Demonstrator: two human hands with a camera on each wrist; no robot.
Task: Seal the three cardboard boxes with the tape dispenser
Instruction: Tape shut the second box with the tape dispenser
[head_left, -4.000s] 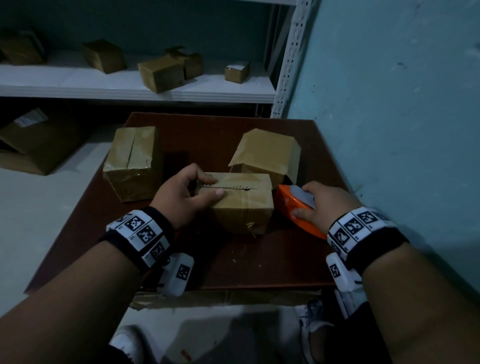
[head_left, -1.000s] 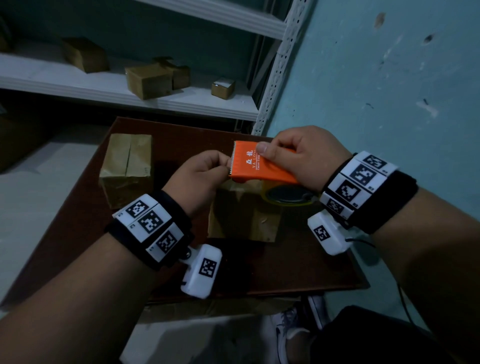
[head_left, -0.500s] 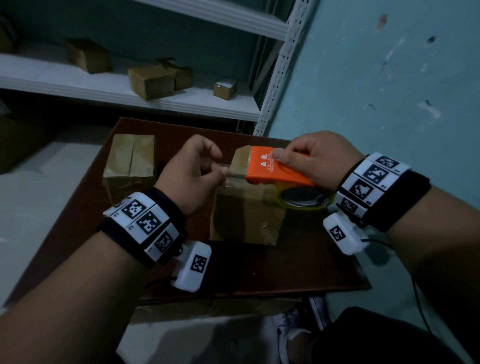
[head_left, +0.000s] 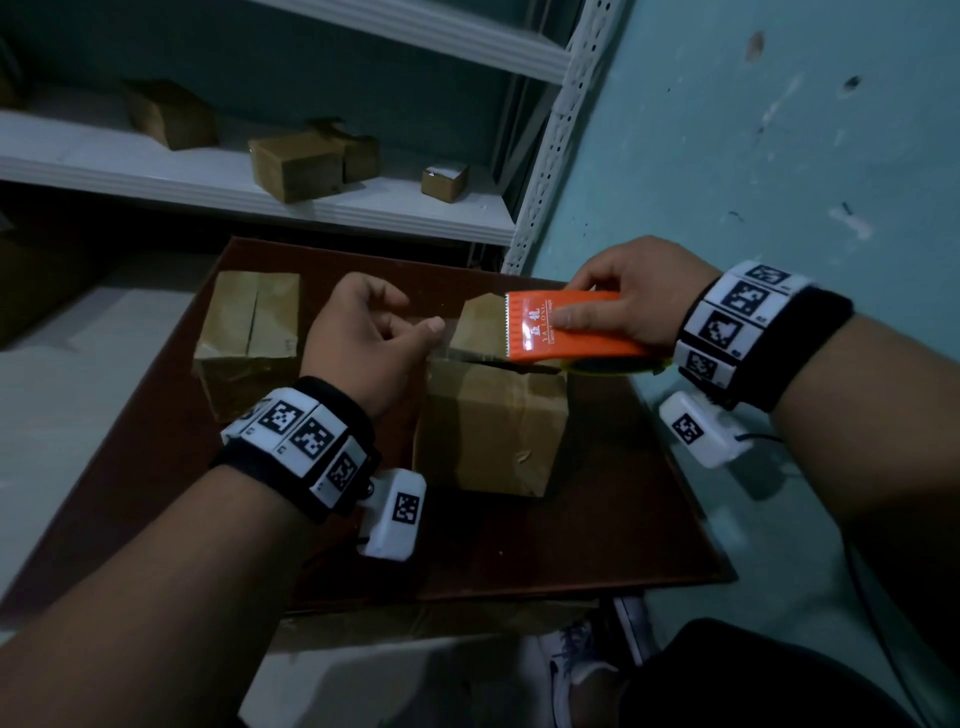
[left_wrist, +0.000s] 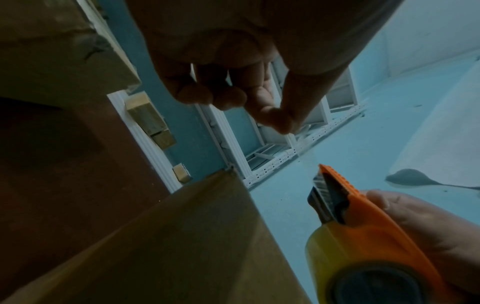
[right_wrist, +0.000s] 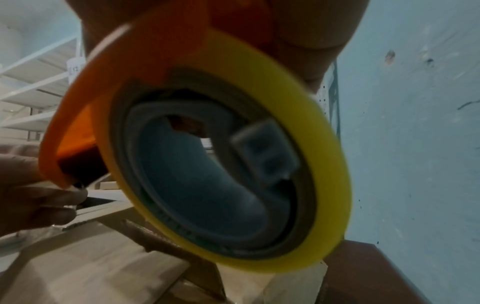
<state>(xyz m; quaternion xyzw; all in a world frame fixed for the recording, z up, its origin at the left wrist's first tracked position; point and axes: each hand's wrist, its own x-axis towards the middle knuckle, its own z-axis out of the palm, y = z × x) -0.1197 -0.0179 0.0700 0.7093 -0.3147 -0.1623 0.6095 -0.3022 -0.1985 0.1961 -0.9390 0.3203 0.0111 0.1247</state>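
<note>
Three brown cardboard boxes stand on the dark table (head_left: 597, 519): one at the left (head_left: 249, 332), one near me (head_left: 493, 426), one behind it (head_left: 480, 322). My right hand (head_left: 571, 301) grips the orange tape dispenser (head_left: 566, 327) above the near box's top, toothed edge facing left. Its yellow tape roll (right_wrist: 311, 144) fills the right wrist view. My left hand (head_left: 434, 330) hovers left of the dispenser, thumb and forefinger pinched together (left_wrist: 280, 121) on the end of the clear tape, which barely shows.
A white shelf (head_left: 395, 208) behind the table carries several small boxes (head_left: 296, 166). Its perforated upright (head_left: 550, 140) meets the teal wall (head_left: 779, 156) close on the right. My shoe (head_left: 576, 670) shows below the table's front edge.
Four seconds ago my left hand lay on the near box, with the dispenser low beside it. In the last second the dispenser moved right and my left hand drew left, apart from it.
</note>
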